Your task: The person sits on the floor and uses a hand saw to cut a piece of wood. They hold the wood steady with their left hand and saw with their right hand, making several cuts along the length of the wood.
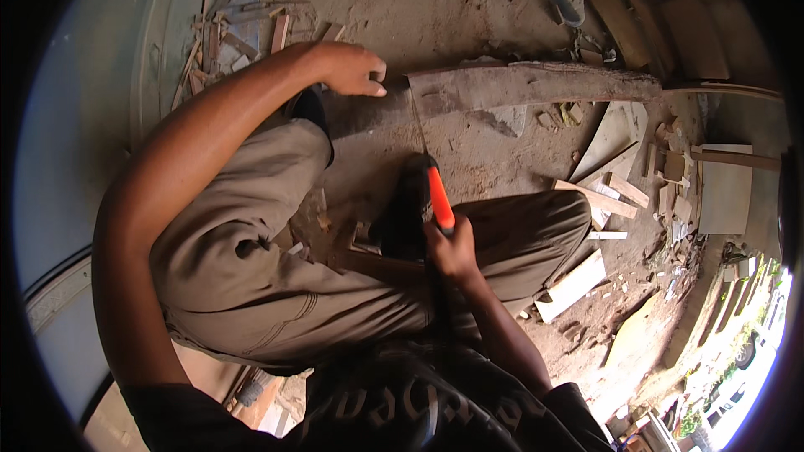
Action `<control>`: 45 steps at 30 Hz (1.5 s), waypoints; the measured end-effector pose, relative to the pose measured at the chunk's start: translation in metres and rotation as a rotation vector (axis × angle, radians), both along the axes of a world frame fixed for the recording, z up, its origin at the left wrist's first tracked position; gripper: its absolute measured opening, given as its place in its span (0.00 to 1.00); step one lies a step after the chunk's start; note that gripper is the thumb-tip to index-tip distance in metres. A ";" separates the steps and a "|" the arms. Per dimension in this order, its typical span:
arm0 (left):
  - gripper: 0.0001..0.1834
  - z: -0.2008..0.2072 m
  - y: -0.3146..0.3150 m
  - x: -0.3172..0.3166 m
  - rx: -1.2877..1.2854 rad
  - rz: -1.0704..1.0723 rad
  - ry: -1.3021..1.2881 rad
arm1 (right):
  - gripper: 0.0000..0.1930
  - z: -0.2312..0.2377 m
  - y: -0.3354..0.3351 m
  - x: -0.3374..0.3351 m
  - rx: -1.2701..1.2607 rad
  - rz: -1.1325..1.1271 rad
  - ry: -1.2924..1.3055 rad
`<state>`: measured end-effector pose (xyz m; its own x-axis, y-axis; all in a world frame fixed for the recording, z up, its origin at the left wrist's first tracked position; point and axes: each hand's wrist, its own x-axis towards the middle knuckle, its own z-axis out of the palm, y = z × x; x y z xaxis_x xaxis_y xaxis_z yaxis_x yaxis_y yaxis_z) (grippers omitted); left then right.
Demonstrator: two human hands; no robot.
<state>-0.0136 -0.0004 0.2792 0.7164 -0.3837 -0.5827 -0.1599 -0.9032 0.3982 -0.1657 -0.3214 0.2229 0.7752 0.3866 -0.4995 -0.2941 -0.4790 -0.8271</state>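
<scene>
My right hand [453, 249] is wrapped round the orange and black handle of a hand saw [440, 192] between my bent legs. Its thin blade, seen almost edge-on, runs away from me and lies across a long, rough wooden plank [536, 86]. Over the plank's left part, near the far end of the blade, hovers or rests my left hand [352, 69]. Its fingers are loosely bent, with the thumb apart and nothing visible in them; whether it touches the wood I cannot tell. My left foot, in a dark shoe [313, 110], is at the plank's left part.
Wood offcuts [599, 198] lie scattered on the dirt floor to the right, with a pale board [572, 286] nearer me. More scraps [243, 42] are heaped at the far left, beside a pale panel [84, 117]. Long timbers [615, 8] lean at the far right.
</scene>
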 end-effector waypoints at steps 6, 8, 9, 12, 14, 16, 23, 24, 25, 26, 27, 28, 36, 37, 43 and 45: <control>0.23 0.001 -0.010 0.003 0.079 -0.092 -0.022 | 0.17 -0.075 0.034 0.055 -0.211 -0.180 -0.390; 0.23 0.004 -0.011 0.001 0.054 -0.103 -0.045 | 0.19 -0.052 0.058 0.090 -0.021 -0.014 0.056; 0.23 0.003 -0.006 0.001 0.044 -0.112 -0.057 | 0.18 -0.056 0.056 0.081 -0.038 0.039 -0.036; 0.25 -0.013 0.020 -0.005 0.010 -0.100 -0.106 | 0.13 -0.032 0.026 0.024 -0.039 0.009 -0.068; 0.25 0.001 0.016 -0.009 0.034 -0.011 -0.008 | 0.09 -0.003 -0.004 -0.012 0.074 -0.129 0.068; 0.25 0.003 0.022 -0.007 0.034 0.003 -0.006 | 0.11 -0.014 -0.001 0.001 0.104 -0.232 0.115; 0.24 0.010 0.016 -0.010 0.106 -0.080 -0.096 | 0.19 -0.036 0.053 0.081 0.044 -0.064 -0.146; 0.23 0.002 0.022 -0.012 -0.001 -0.106 -0.210 | 0.18 -0.046 0.036 0.061 0.136 -0.084 -0.110; 0.24 0.004 0.017 -0.009 -0.068 -0.050 -0.172 | 0.17 -0.057 0.014 0.040 0.240 -0.099 -0.089; 0.24 0.003 0.023 -0.005 -0.065 0.016 -0.106 | 0.17 -0.018 0.011 0.022 0.030 -0.107 0.042; 0.25 0.004 0.024 -0.010 -0.074 0.073 -0.033 | 0.16 -0.007 0.000 0.004 -0.022 -0.039 0.000; 0.25 0.003 0.025 -0.014 -0.045 0.034 -0.047 | 0.16 0.004 -0.004 -0.005 0.010 -0.034 -0.018; 0.25 0.014 -0.009 0.001 -0.072 -0.065 -0.102 | 0.16 -0.052 0.051 0.075 0.085 -0.051 -0.097; 0.26 0.014 -0.009 0.001 -0.100 -0.029 -0.120 | 0.19 -0.046 0.047 0.059 0.092 -0.067 -0.151; 0.25 0.003 -0.006 -0.001 -0.046 -0.016 -0.106 | 0.15 -0.022 0.004 -0.003 0.237 -0.338 0.247; 0.24 0.004 -0.015 0.004 -0.034 -0.099 -0.073 | 0.16 -0.042 0.026 0.026 0.189 -0.388 0.170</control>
<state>-0.0099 -0.0153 0.2834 0.7137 -0.4733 -0.5164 -0.2774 -0.8679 0.4122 -0.1394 -0.2951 0.1808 0.7936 0.1809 -0.5809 -0.5609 -0.1524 -0.8138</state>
